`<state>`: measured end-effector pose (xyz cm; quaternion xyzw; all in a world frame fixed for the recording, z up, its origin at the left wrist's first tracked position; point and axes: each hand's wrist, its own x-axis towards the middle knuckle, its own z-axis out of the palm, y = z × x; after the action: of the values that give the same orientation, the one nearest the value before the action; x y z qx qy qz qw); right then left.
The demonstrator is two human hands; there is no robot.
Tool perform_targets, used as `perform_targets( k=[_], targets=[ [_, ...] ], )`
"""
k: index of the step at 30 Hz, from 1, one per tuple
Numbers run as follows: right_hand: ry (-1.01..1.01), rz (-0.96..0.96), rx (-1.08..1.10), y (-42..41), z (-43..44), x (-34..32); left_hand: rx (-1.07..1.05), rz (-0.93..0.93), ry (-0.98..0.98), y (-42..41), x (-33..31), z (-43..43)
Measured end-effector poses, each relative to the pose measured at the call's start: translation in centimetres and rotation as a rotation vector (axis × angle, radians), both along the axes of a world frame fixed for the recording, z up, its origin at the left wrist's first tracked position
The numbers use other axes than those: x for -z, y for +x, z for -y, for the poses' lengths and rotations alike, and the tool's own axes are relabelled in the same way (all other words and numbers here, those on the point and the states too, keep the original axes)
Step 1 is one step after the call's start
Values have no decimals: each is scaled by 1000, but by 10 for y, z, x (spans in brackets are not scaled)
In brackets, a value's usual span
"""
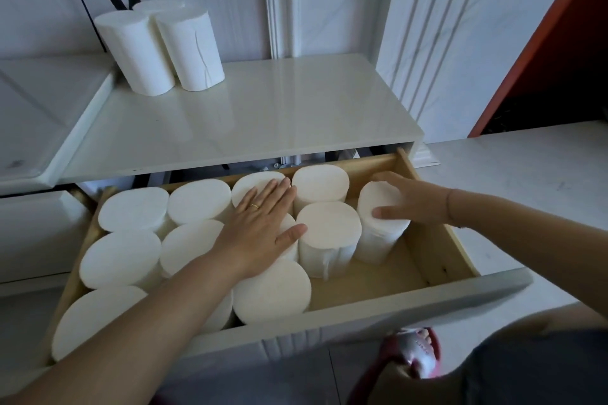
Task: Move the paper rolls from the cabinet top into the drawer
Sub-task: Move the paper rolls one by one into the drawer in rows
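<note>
We see the drawer pulled open, its left and middle packed with upright rolls. Our left hand lies flat on the middle rolls, fingers straight and close together, holding nothing. Our right hand wraps a roll standing near the drawer's right side, thumb at its front, fingers curled over the back. Three rolls stand on the cabinet top, at its back left corner.

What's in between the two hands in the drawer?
In the head view, two upright paper rolls stand between the flat left hand and the right hand, which grips another roll.
</note>
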<state>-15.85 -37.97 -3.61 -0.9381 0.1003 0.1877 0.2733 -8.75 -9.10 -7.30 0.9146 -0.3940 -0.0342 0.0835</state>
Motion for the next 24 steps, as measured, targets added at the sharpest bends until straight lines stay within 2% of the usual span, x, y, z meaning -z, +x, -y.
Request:
perform_targets(
  k=[2, 7, 9, 17, 24],
  targets=[
    [-9, -64, 17, 0, 4, -6, -3, 1, 4, -1, -1, 0],
    [92, -445, 31, -18, 7, -13, -7, 7, 1, -1, -1, 1],
    [115, -528, 41, -25, 1, -12, -4, 13, 2, -1, 0, 1],
    [407, -556, 81, -39, -39, -5, 2, 32, -4, 0, 2, 1],
    [382, -517, 46, -30, -64, -4, 0, 30, -13, -2, 1, 0]
  ],
)
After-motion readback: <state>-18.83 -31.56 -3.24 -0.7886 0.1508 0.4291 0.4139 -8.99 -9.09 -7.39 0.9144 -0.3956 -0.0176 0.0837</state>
